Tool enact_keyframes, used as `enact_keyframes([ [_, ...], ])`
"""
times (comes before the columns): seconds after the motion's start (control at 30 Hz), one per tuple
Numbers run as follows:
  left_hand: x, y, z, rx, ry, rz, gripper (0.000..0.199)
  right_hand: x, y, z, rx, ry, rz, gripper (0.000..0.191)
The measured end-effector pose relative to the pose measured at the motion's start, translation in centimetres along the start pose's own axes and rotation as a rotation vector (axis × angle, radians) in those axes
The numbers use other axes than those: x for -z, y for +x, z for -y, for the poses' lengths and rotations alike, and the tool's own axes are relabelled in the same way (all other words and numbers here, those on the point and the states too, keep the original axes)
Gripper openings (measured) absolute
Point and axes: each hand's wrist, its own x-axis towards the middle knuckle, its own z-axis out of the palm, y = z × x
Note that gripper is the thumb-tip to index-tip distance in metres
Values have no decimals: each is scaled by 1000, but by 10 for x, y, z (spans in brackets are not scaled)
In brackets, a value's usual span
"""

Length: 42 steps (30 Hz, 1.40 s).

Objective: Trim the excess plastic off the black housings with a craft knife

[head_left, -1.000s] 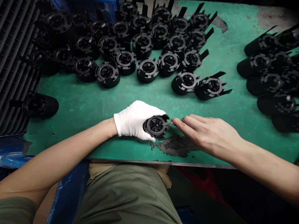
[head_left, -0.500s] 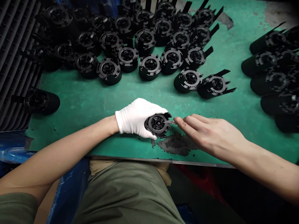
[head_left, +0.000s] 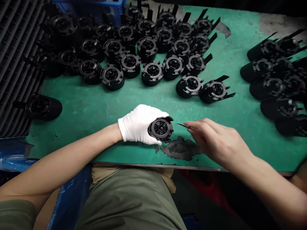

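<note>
In a white glove, my left hand (head_left: 137,125) is wrapped round a round black plastic housing (head_left: 161,129). The part's ringed, ribbed end faces up, and short prongs stick out on its right side. Bare and closed in a pinch, my right hand (head_left: 211,135) holds a small pointed knife (head_left: 181,125) with a thin, scalpel-like blade. The knife tip points left and stands a little apart from the housing's right edge. Most of the knife's handle is hidden by my fingers.
Many similar black housings (head_left: 152,72) stand in rows across the green tabletop (head_left: 81,102). More lie at the right (head_left: 273,107), and a single housing (head_left: 44,107) lies at the left beside a dark ribbed grate (head_left: 19,64). A blue bin (head_left: 107,11) stands behind.
My right hand has drawn the knife back to the right, off the housing's face. My left hand still holds the housing in nearly the same place. The view has shifted slightly.
</note>
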Motion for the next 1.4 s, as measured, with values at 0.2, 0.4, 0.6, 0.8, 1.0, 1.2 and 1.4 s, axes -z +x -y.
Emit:
enact_keyframes([
  [0.2, -8, -7, 0, 24, 156, -13, 101, -15, -24, 49, -141, -38, 7, 38],
  [0.4, -10, -7, -1, 10, 216, -52, 103, -18, -17, 67, -189, -51, 20, 38],
  [0.6, -11, -7, 0, -4, 188, -68, 103, -14, -12, 71, -192, -74, 37, 32],
  [0.8, -7, -4, -2, 37, 154, -8, 101, -18, -17, 74, -226, -58, 36, 33],
  [1.0, -8, -4, -3, 0, 166, -66, 97, -8, -9, 72, -169, -89, 90, 28],
  [1.2, -10, -4, -4, -5, 182, -85, 91, 0, -3, 63, -94, -139, 132, 26],
  [1.4, -9, -4, -3, 6, 173, -64, 91, 3, 1, 59, -98, -190, 169, 27],
])
